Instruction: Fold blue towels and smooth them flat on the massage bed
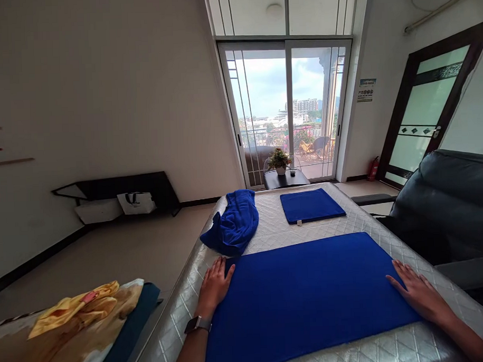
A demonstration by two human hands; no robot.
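Note:
A blue towel [304,295] lies spread flat as a rectangle on the quilted mattress [266,222]. At its left edge, my left hand [216,282] rests palm down with the fingers stretched out, a watch on the wrist. My right hand [417,291] lies flat across the right edge, thumb apart from the fingers. Neither hand grips anything. Beyond the left hand sits a crumpled blue towel [237,221], its near end close to the spread one. Farther back on the right is a neatly folded blue towel [311,205] with a small white tag on its near edge.
A black leather chair [448,205] stands close on the right. At lower left, yellow cloth [77,311] lies on a patterned cover. A small black table with a potted plant [279,161] stands past the mattress, before the sliding glass door [258,112]. A black rack [107,188] is by the left wall.

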